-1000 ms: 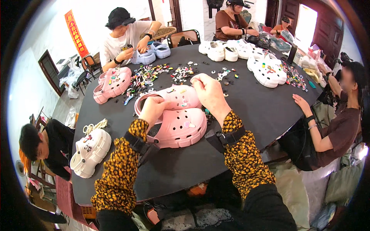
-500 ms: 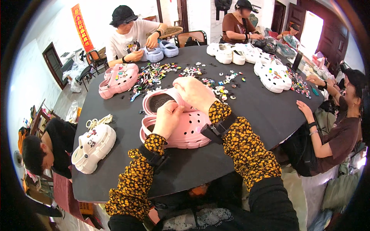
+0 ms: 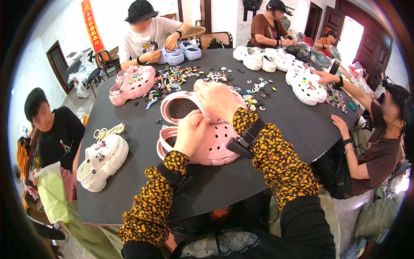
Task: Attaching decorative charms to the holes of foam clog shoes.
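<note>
Two pink clogs lie side by side before me on the black table. My right hand (image 3: 219,100) grips the far pink clog (image 3: 165,106) from above, its fingers bent over the toe part. Against that clog's near edge, my left hand (image 3: 192,133) is closed with thumb and forefinger pinched together; whatever lies between them is hidden. Below my hands rests the near pink clog (image 3: 215,152), its holed upper facing up and partly covered by my left hand. Beyond the clogs, small colourful shoe charms (image 3: 174,77) are scattered in a pile.
A white clog with charms (image 3: 103,159) stands at the left. Another pink pair (image 3: 131,88) sits farther back. White clogs (image 3: 305,86) line the right side. People sit around the black table (image 3: 142,194); one handles blue clogs (image 3: 170,57). At left someone holds a yellow-green bag (image 3: 52,194).
My left hand has shifted slightly right along the far clog's edge. The person at left has straightened up, showing a yellow-green bag. The person at right has reached toward the white clogs.
</note>
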`<state>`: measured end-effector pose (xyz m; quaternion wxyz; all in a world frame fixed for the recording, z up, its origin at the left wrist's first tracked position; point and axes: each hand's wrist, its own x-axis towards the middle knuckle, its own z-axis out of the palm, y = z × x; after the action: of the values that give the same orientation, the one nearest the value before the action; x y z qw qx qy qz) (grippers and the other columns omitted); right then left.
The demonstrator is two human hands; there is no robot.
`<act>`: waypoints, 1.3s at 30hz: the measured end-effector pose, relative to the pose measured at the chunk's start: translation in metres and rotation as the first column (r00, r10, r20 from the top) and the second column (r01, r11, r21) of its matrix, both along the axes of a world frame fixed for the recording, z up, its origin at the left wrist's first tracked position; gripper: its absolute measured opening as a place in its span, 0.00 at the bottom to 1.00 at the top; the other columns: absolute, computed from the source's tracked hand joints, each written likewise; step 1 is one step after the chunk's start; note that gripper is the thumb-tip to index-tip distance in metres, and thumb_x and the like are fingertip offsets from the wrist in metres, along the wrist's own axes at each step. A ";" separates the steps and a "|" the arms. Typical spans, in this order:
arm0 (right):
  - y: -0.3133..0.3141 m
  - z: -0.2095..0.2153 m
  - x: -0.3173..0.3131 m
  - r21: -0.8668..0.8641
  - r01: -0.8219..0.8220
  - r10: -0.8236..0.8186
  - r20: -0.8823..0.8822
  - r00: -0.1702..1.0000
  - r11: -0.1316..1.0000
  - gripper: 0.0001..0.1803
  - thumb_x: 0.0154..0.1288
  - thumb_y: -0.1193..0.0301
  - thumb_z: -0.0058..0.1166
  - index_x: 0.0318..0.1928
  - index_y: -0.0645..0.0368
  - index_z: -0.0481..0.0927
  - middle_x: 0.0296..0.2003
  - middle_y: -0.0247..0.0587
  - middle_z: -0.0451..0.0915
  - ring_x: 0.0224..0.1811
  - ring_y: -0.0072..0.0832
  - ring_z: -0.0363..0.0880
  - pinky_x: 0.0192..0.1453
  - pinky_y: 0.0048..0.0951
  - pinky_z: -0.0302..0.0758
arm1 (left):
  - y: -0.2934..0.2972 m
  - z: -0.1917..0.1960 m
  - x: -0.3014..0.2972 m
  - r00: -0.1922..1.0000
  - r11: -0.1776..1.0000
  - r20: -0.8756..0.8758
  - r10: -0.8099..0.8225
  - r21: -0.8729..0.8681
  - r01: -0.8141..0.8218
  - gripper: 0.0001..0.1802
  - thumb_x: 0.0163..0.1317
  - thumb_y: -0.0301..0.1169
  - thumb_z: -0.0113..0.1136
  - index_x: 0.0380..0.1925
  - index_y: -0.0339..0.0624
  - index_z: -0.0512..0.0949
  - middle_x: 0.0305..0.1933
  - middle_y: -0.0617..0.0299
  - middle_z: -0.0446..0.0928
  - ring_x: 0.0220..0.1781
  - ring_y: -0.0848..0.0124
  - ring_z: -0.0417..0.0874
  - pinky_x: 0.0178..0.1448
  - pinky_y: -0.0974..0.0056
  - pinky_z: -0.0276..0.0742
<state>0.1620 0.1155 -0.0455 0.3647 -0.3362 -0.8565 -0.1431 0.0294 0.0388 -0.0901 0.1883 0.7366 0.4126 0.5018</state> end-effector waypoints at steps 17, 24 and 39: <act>-0.006 0.005 0.011 -0.023 -0.077 0.066 -0.316 0.946 0.997 0.07 0.65 0.69 0.45 0.37 0.60 0.72 0.23 0.45 0.78 0.27 0.38 0.80 0.31 0.37 0.75 | 0.003 -0.001 0.001 0.999 1.000 0.048 0.004 0.009 -0.004 0.08 0.55 0.25 0.58 0.25 0.28 0.77 0.27 0.51 0.74 0.29 0.59 0.78 0.36 0.61 0.72; -0.001 0.004 0.050 -0.320 -0.109 -0.060 -0.475 0.878 0.941 0.11 0.68 0.67 0.42 0.40 0.61 0.74 0.19 0.44 0.77 0.22 0.37 0.79 0.28 0.33 0.74 | 0.011 -0.001 0.003 0.998 0.999 0.054 0.024 -0.023 -0.023 0.10 0.55 0.27 0.59 0.22 0.29 0.75 0.24 0.51 0.73 0.25 0.62 0.76 0.32 0.62 0.70; -0.002 -0.023 0.052 -0.145 -0.068 0.043 -0.170 0.985 0.987 0.07 0.64 0.72 0.45 0.39 0.61 0.72 0.32 0.49 0.76 0.38 0.44 0.76 0.43 0.42 0.72 | 0.022 -0.004 0.001 1.000 0.979 0.025 0.010 -0.203 -0.004 0.08 0.59 0.27 0.56 0.27 0.31 0.78 0.22 0.65 0.74 0.28 0.79 0.73 0.34 0.69 0.70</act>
<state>0.2142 0.1139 -0.0690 0.4122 -0.3495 -0.8405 -0.0393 0.0309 0.0604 -0.0944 0.2660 0.7055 0.4617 0.4672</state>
